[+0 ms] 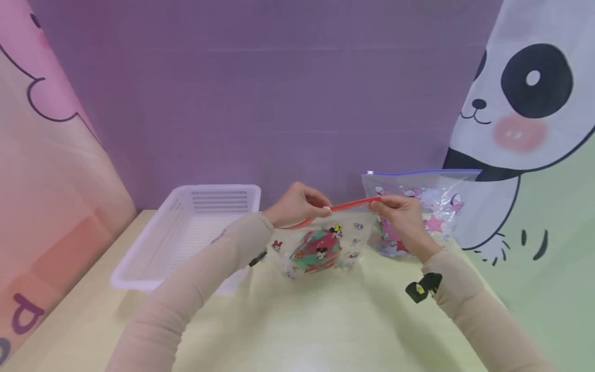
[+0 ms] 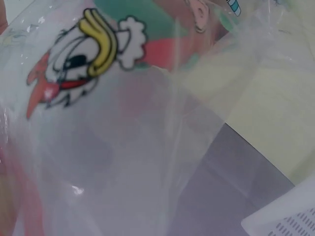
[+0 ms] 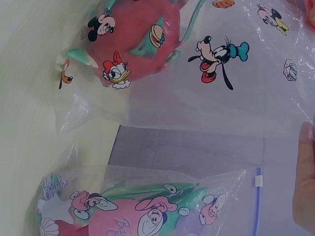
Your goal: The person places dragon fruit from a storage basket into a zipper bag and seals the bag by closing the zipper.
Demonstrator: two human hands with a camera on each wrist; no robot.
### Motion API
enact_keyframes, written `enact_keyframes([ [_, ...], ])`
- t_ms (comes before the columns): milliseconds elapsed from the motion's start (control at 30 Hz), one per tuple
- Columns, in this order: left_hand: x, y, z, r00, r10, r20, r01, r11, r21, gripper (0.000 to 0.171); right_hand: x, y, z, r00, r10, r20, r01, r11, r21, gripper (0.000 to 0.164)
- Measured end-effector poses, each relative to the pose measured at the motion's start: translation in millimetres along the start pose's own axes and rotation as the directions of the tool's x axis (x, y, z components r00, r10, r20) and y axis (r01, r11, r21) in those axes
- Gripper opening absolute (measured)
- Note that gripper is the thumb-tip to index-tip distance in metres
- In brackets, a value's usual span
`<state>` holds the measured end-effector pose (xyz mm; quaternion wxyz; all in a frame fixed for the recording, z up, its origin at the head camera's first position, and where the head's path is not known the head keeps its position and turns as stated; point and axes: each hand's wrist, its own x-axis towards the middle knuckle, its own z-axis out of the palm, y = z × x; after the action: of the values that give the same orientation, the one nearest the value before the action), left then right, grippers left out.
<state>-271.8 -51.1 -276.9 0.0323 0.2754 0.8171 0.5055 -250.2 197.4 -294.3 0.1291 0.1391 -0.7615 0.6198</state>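
A clear zip bag [image 1: 355, 237] printed with cartoon characters hangs upright over the table, its red zip strip [image 1: 353, 204] along the top. My left hand [image 1: 297, 204] pinches the strip near its middle, where a small white slider shows at the fingertips. At the strip's right end, my right hand [image 1: 401, 214] pinches it between thumb and fingers. Inside the bag lies a red and green item [image 3: 140, 42]; the film and prints partly cover it, so its kind is unclear. The left wrist view is mostly filled by the bag's film [image 2: 123, 147].
Behind my right hand a second clear zip bag [image 1: 446, 199] with a blue zip stands on the table [image 1: 297, 320], holding pink and green things. To the left sits a white plastic basket [image 1: 153, 243] with slotted walls. A purple backdrop [image 1: 279, 103] rises behind the table.
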Motion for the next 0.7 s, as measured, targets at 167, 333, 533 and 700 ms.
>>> enact_keyframes([
  [167,-2.3,1.8,-3.6,1.0,0.002,-0.001,-0.002,0.999,0.037,0.014,0.2,0.3,-2.0,1.0,0.019,-0.01,-0.019,1.0,-0.006,0.024],
  [333,-5.2,1.0,-7.5,1.0,-0.013,0.005,0.012,0.998,0.053,0.014,1.0,1.9,-3.8,0.999,0.037,-0.017,-0.037,0.999,-0.015,0.022],
  [533,-7.3,-2.7,-13.0,1.0,-0.031,0.001,0.031,0.998,0.055,0.013,1.7,1.9,-4.5,0.999,0.023,-0.022,-0.024,0.999,-0.028,0.021],
  [700,-8.2,-5.9,-17.6,0.999,-0.037,-0.003,0.037,0.997,0.067,0.013,3.4,2.9,-5.8,0.999,0.027,-0.021,-0.028,0.998,-0.048,0.019],
])
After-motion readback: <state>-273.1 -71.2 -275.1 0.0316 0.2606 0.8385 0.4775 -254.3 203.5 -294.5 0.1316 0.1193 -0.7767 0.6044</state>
